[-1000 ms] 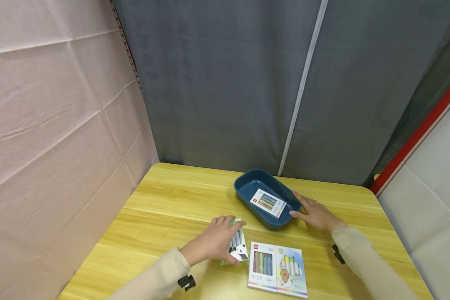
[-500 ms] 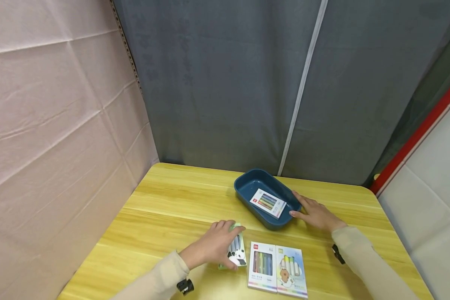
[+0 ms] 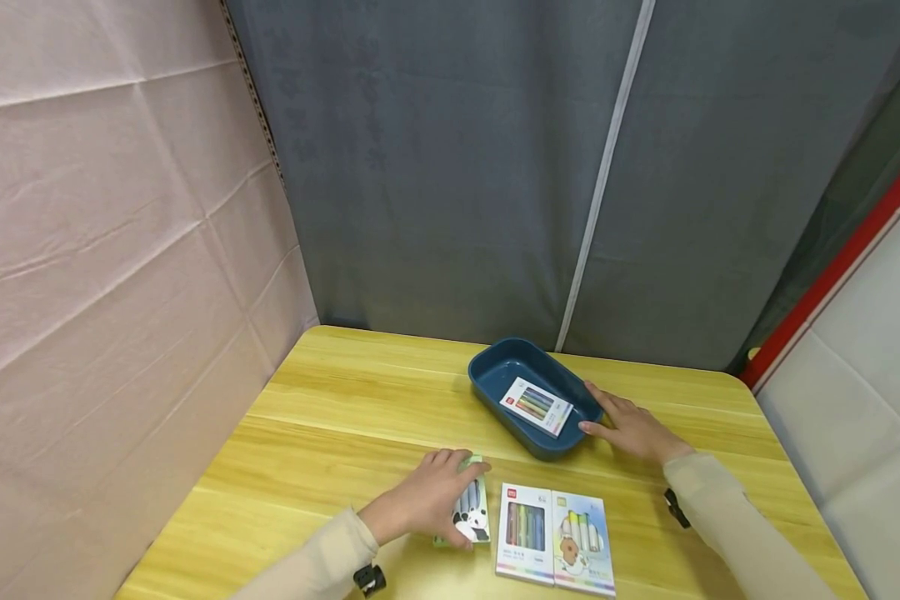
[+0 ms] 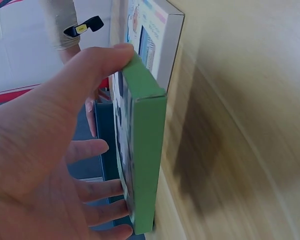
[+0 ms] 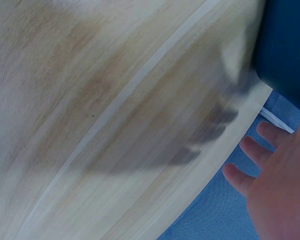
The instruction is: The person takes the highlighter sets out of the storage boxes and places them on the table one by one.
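My left hand (image 3: 425,497) grips a green marker box (image 3: 471,510) with a panda picture, its thumb on the near end and fingers reaching to the far end. In the left wrist view, the thumb presses the top edge of this green box (image 4: 149,150), seen side-on. My right hand (image 3: 633,427) rests at the right corner of a dark blue bin (image 3: 501,354), thumb and index finger touching its rim. In the right wrist view the other fingers (image 5: 257,152) extend free of the bin. A white marker box (image 3: 536,407) lies flat in the bin.
Just right of the green box, a white marker box (image 3: 523,533) with a window and another box (image 3: 583,542) with a bear picture lie side by side. A grey curtain (image 3: 435,167) hangs behind the table's far edge.
My left hand and the green box have shifted a little toward the table's near side and slightly left. The right hand, the bin and the other boxes have stayed put.
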The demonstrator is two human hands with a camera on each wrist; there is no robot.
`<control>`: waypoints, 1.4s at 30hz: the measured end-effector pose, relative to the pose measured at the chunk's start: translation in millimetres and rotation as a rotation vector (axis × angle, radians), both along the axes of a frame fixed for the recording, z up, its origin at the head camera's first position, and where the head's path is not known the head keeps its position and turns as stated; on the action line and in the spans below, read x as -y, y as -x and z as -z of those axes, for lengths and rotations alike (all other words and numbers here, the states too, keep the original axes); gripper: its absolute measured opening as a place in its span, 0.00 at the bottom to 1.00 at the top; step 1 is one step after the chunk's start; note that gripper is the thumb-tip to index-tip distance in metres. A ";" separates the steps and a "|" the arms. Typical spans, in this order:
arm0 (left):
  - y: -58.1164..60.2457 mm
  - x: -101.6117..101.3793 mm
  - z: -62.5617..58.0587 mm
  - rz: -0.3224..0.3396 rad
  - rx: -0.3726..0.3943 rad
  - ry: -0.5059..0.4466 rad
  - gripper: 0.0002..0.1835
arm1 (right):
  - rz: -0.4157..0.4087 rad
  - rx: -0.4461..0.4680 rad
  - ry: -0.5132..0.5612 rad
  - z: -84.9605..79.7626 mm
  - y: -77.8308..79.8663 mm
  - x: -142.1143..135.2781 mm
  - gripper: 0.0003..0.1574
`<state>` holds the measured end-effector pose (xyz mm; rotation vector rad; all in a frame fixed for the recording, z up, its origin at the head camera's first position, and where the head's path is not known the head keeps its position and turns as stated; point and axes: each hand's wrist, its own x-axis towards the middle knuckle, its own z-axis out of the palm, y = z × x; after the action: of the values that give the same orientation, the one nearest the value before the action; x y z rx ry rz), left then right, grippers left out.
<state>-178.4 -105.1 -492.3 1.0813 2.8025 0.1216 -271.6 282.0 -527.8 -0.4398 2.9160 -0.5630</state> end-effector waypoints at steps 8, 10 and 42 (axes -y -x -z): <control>-2.1 2.2 7.2 0.027 -0.021 -0.003 0.61 | 0.004 0.014 -0.003 -0.5 0.0 0.6 0.54; -2.2 2.4 7.7 0.028 -0.019 -0.005 0.61 | 0.004 0.015 -0.003 -0.7 -0.4 1.0 0.54; -1.1 0.6 21.9 0.128 0.016 0.003 0.61 | -0.005 -0.001 0.004 1.5 0.3 1.0 0.54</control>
<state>-177.3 -105.7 -514.2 1.2489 2.7093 0.1123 -272.0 281.0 -529.3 -0.4478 2.9146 -0.5676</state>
